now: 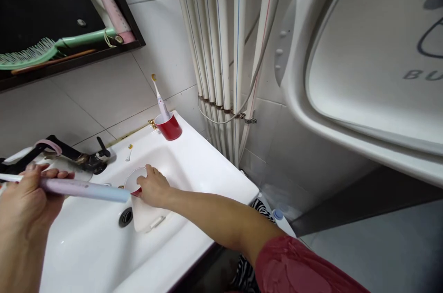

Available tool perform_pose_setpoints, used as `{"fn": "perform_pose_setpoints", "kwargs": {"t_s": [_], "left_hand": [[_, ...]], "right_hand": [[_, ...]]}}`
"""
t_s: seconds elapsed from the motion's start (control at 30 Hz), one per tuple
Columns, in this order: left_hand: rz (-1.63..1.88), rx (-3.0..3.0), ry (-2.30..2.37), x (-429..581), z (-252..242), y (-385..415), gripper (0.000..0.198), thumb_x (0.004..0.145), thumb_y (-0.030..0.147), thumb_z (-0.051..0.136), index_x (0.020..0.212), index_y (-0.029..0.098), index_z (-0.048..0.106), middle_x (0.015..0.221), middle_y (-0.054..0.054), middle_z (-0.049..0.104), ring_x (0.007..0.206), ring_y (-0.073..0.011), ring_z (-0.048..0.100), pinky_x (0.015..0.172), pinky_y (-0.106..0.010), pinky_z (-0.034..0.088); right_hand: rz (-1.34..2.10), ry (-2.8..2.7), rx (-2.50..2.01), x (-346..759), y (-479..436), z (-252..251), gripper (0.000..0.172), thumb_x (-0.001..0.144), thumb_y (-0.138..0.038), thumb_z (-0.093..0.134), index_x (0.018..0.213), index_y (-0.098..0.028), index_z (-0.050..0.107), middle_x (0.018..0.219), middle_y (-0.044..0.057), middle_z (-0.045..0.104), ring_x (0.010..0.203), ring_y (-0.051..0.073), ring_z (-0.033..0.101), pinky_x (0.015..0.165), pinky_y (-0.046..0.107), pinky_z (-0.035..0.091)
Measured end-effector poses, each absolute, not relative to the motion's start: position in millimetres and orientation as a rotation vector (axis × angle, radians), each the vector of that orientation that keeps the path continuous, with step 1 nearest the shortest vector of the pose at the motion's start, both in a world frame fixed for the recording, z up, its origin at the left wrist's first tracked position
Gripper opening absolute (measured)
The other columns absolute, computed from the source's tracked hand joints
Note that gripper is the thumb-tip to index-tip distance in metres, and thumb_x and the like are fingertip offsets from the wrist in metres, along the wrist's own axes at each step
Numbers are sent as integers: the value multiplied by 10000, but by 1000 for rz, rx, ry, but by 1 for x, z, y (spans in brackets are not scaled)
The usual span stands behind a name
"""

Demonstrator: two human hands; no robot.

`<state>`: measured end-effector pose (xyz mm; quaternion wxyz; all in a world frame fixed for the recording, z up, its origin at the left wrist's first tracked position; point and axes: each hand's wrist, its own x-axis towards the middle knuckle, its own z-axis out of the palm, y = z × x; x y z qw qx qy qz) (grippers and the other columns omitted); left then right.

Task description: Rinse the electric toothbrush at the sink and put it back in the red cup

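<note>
My left hand (32,194) is closed around an electric toothbrush (83,189) whose handle fades from pink to light blue; its head end points left. Over the sink (86,247), my right hand (154,187) grips the rim of a cup (136,178), white inside with a little red showing outside. Much of that cup is hidden by my hand. Below it a whitish plastic container (147,220) sits in the basin beside the drain (125,217). On the sink's back ledge lies a loose toothbrush head (129,152).
A red cup (169,128) holding another electric toothbrush (161,101) stands at the sink's back corner. The black faucet (95,159) is at left. Above hangs a dark shelf (72,64) with a green hairbrush (83,40). Pipes (221,53) line the wall; a white lidded appliance (374,76) juts in at right.
</note>
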<state>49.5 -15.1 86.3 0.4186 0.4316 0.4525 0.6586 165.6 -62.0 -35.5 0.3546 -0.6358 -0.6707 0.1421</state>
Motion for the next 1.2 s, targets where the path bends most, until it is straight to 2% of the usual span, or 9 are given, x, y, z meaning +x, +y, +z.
{"fn": "perform_pose_setpoints", "kwargs": {"t_s": [0.13, 0.2, 0.33, 0.43, 0.53, 0.7, 0.83, 1.0, 1.2], "left_hand": [[1493, 942, 1009, 50, 65, -27, 276, 754, 115, 268, 500, 144, 374, 341, 56, 292, 346, -43, 266, 390, -162, 348], [1439, 808, 1015, 55, 54, -31, 281, 762, 138, 268, 497, 143, 363, 349, 55, 283, 356, -41, 260, 405, -166, 354], [1410, 642, 1028, 66, 42, -32, 319, 785, 221, 221, 547, 129, 414, 430, 29, 374, 418, -51, 352, 470, -210, 396], [1440, 657, 1014, 64, 34, -27, 274, 771, 164, 261, 588, 118, 459, 506, 7, 455, 495, -62, 441, 513, -197, 410], [1372, 689, 963, 56, 20, -21, 239, 744, 98, 290, 604, 118, 483, 514, 2, 492, 500, -64, 475, 506, -182, 413], [1349, 671, 921, 44, 2, -8, 144, 697, 88, 378, 640, 115, 507, 564, -25, 546, 537, -88, 535, 490, -181, 422], [1398, 598, 853, 39, 1, -3, 113, 679, 99, 418, 612, 123, 507, 541, -12, 540, 519, -85, 540, 568, -211, 441], [1442, 539, 849, 36, 4, -5, 102, 680, 110, 424, 616, 126, 502, 530, -11, 540, 513, -89, 542, 589, -228, 442], [1475, 453, 831, 32, 2, -4, 82, 672, 112, 449, 606, 121, 496, 529, -3, 535, 494, -75, 536, 558, -202, 438]], "right_hand": [[386, -1676, -1579, 173, -73, -12, 280, 689, -211, 395, 963, -179, 447, 1037, 57, 444, 957, 156, 413, 779, 271, 356], [511, -1693, -1515, 171, -81, -1, 284, 722, -251, 342, 989, -196, 422, 928, 28, 522, 866, 124, 481, 708, 227, 396], [971, -1682, -1433, 161, -93, 4, 375, 624, -382, 437, 951, -198, 442, 745, 24, 563, 631, 153, 550, 495, 236, 432], [1301, -1534, -1323, 158, -93, -4, 310, 635, -327, 416, 914, -194, 435, 634, -7, 528, 427, 90, 509, 356, 185, 390], [1392, -1443, -1339, 160, -90, -14, 228, 641, -279, 408, 841, -175, 444, 582, -21, 494, 353, 62, 463, 307, 163, 356], [1318, -1542, -1353, 160, -84, -15, 172, 685, -263, 352, 818, -165, 402, 584, -24, 440, 336, 38, 406, 303, 158, 321], [1770, -1309, -1145, 153, -85, -9, 197, 721, -353, 305, 828, -197, 361, 550, -53, 407, 340, 36, 386, 309, 159, 318], [1593, -1385, -1241, 145, -87, -10, 194, 718, -360, 339, 805, -190, 373, 524, -62, 392, 324, 29, 362, 294, 146, 277], [1735, -1336, -1167, 139, -88, -13, 226, 727, -404, 302, 792, -193, 354, 535, -65, 386, 331, 23, 348, 309, 152, 283]]}}
